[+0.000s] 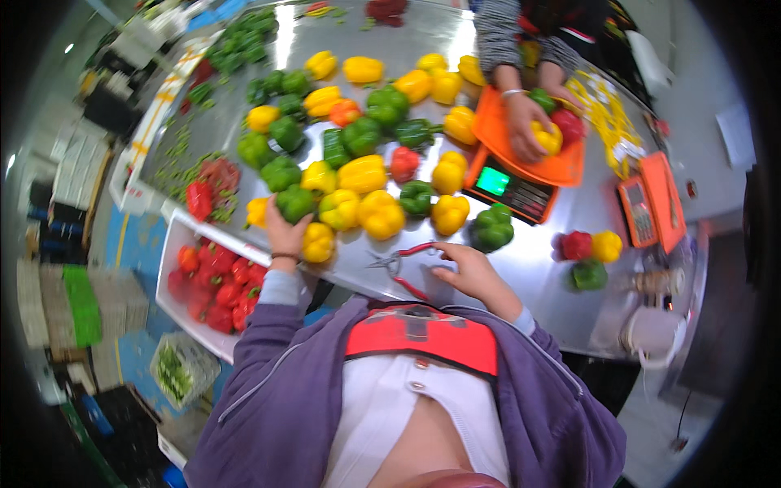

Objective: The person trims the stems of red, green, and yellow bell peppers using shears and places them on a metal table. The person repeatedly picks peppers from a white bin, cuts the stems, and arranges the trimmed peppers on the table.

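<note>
My left hand point(285, 236) has its thumb and fingers around a green bell pepper point(295, 204) at the left of the steel table. Yellow bell peppers lie close to it, one point(318, 243) right by the thumb. My right hand point(475, 273) is over the table's near edge, fingertips at the end of one red handle of the pruning snips point(396, 262). Those snips lie with blades apart, pointing left, and the thumb is clear of the handle. Just beyond the right hand sits another green bell pepper point(493, 228).
A co-worker's hands point(529, 128) hold peppers over the orange tray point(564, 174) of a digital scale point(511, 190). Red peppers fill a white foam box point(210, 343) at left. A second orange scale point(639, 210) and a white jug point(654, 335) stand at right.
</note>
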The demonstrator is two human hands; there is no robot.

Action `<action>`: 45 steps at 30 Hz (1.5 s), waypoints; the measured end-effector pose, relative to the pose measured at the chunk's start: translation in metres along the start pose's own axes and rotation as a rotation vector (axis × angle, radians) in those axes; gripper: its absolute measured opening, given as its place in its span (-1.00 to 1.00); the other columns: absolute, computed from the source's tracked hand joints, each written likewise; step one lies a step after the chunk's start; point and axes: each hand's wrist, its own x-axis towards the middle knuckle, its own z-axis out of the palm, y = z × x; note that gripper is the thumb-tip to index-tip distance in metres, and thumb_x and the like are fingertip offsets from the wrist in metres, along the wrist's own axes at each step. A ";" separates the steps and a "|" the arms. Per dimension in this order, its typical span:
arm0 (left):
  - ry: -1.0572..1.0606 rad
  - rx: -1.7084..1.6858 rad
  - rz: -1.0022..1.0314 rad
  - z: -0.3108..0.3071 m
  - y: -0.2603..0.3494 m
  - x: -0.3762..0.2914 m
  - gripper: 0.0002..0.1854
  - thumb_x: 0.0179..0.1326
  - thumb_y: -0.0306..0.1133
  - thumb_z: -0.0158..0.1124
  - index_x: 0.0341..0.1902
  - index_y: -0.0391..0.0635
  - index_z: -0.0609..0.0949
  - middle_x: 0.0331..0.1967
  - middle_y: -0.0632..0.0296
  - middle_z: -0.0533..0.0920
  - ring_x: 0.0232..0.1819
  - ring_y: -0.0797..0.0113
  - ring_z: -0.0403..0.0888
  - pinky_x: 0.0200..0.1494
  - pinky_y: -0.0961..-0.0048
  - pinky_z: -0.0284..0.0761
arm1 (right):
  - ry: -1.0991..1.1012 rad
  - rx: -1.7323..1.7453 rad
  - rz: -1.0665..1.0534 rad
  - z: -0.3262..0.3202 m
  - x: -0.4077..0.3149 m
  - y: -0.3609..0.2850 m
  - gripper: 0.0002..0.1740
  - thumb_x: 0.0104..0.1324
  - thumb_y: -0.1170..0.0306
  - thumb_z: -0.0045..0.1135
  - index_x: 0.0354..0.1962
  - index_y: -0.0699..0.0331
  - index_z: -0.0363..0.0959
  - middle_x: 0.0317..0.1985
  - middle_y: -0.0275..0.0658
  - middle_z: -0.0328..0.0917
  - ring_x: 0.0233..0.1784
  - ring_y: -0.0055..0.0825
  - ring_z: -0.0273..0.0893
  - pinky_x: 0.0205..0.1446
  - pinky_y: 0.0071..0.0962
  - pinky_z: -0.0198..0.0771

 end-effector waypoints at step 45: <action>0.115 -0.273 -0.437 -0.028 -0.136 0.081 -0.03 -0.09 -0.36 0.67 0.32 -0.19 0.20 0.13 0.04 0.51 0.16 0.17 0.52 0.24 0.27 0.44 | 0.048 -0.314 -0.407 0.080 0.181 -0.086 -0.32 -0.03 0.29 0.45 0.09 0.21 0.48 0.08 -0.14 0.53 0.15 -0.15 0.47 0.22 -0.14 0.33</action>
